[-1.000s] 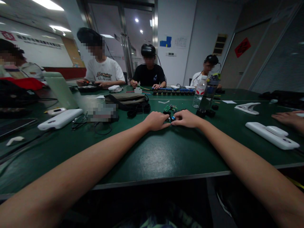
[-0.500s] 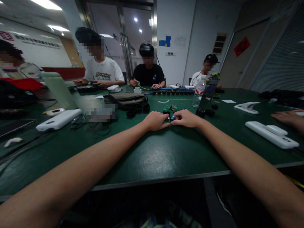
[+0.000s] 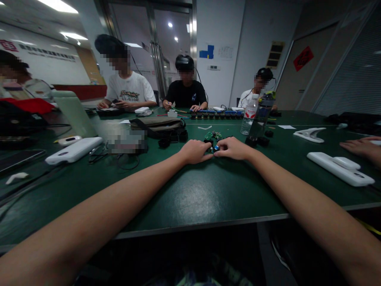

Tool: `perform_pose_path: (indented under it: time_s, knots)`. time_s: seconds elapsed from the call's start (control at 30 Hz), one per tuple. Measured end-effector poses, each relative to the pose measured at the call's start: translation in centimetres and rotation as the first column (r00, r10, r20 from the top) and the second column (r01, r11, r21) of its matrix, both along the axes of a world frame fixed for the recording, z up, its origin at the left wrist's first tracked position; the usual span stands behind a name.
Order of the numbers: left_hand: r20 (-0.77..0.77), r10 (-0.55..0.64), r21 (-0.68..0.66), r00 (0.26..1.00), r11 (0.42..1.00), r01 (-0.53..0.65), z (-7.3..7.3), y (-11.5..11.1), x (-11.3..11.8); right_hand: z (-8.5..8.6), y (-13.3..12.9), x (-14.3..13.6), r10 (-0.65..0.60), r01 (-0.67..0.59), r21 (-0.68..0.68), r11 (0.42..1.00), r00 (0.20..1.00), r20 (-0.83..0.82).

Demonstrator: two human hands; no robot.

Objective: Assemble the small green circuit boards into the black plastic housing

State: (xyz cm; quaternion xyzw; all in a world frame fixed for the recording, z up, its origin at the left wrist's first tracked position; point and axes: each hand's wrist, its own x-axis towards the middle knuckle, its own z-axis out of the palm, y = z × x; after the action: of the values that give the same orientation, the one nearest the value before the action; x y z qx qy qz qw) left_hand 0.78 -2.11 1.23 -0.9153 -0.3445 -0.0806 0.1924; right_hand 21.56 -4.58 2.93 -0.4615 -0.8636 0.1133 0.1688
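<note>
On a green bench (image 3: pixel 190 198), two hands at a small blue part

Writing: on the wall sign (image 3: pixel 47 51) at far left, a red square emblem precedes a row of dark characters, too blurred to read; the red diamond (image 3: pixel 303 58) on the door carries a dark character, also indistinct. The red-and-white label of the clear bottle (image 3: pixel 249 115) is illegible.

Surface and room: the bench top is dark green, glossy near the front, with a pale edge. Behind it stand glass doors (image 3: pixel 172 39) with metal frames and a pale wall.

Hands: the right hand (image 3: pixel 233 149) pinches the blue part (image 3: pixel 216 148) between thumb and fingers, just above the bench. The left hand (image 3: pixel 195 151) meets it from the other side, fingers curled; whether they grip anything cannot be told. Green electronic pieces (image 3: pixel 212 136) lie just beyond.

Counts: two upright bottles, one clear, one dark (image 3: pixel 260 119); one pale green flask (image 3: pixel 74 113); one white earphone-like piece (image 3: pixel 17 177); three people wearing head-mounted devices opposite.
</note>
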Motion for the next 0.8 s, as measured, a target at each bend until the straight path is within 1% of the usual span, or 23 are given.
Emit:
perform_pose_path:
  time_s: [0.67, 0.8]
  knots:
    - [-0.02, 0.016, -0.001, 1.0, 1.0, -0.016, 0.05, -0.01, 0.02, 0.11, -0.03, -0.02, -0.018, 0.018, -0.005, 1.0, 1.0, -0.003]
    - [-0.004, 0.01, -0.014, 1.0, 1.0, -0.01, 0.0, 0.08, -0.05, 0.09, -0.03, 0.0, -0.023, 0.023, -0.012, 1.0, 1.0, -0.002]
